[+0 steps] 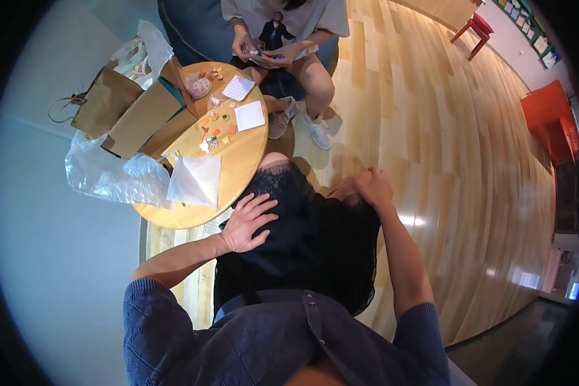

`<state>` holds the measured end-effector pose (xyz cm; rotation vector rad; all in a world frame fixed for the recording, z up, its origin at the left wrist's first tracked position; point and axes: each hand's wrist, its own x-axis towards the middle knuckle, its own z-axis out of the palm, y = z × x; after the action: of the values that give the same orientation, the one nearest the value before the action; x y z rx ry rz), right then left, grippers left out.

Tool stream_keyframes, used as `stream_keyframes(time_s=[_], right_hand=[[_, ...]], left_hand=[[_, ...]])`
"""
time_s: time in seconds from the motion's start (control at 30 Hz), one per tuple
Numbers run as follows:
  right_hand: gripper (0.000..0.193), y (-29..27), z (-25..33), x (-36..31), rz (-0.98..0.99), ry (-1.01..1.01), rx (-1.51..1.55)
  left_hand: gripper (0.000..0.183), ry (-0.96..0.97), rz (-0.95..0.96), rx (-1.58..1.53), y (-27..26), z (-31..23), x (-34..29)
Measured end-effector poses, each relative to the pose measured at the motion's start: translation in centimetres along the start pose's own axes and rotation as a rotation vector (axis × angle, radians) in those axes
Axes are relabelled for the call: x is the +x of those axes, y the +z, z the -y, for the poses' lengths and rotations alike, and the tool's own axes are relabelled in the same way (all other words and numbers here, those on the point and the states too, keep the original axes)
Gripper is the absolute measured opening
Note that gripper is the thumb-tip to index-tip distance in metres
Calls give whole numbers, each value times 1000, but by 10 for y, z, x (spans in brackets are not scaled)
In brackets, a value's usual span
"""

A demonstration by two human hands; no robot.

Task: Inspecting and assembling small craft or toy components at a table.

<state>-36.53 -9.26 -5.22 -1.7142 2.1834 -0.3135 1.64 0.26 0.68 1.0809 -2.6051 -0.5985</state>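
My left hand point(246, 223) lies flat on the black skirt point(296, 238) over my lap, fingers spread and holding nothing. At my right knee rests my right hand point(374, 186), its fingers bent over and their ends hidden. Nearest to my left hand is a round wooden table point(238, 161), with a white square sheet or pouch point(196, 181) by its near edge. Several small orange, yellow and white trinkets point(214, 132) are scattered farther back, beside a white paper square point(249, 116), a white gridded square point(238, 87) and a pink rounded item point(201, 87).
An open cardboard box point(141, 122), a brown paper bag point(106, 103) and clear bubble wrap point(116, 170) crowd the table's left side. Across from me sits another person point(283, 38), both hands around a small item. A red stool point(475, 31) and an orange box point(550, 122) stand at right.
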Motion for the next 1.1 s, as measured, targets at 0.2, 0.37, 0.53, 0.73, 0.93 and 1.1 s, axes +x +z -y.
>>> stream_keyframes(time_s=[0.2, 0.37, 0.53, 0.73, 0.93, 1.1], right_hand=[[62, -18, 12, 17, 133, 185, -72], [58, -19, 11, 34, 198, 263, -60], [56, -20, 21, 40, 236, 267, -104], [53, -21, 25, 43, 261, 222, -145], [53, -25, 35, 45, 292, 200, -148], [52, -24, 33, 53, 373, 183, -175]], left_hand=[[41, 27, 2, -5, 0, 3, 9], [41, 30, 18, -14, 3, 7, 12], [45, 0, 51, -52, -3, 7, 12], [47, 24, 42, -93, -5, 13, 16], [47, 31, 2, -130, -6, 15, 15], [46, 45, -23, -154, -3, 17, 12]])
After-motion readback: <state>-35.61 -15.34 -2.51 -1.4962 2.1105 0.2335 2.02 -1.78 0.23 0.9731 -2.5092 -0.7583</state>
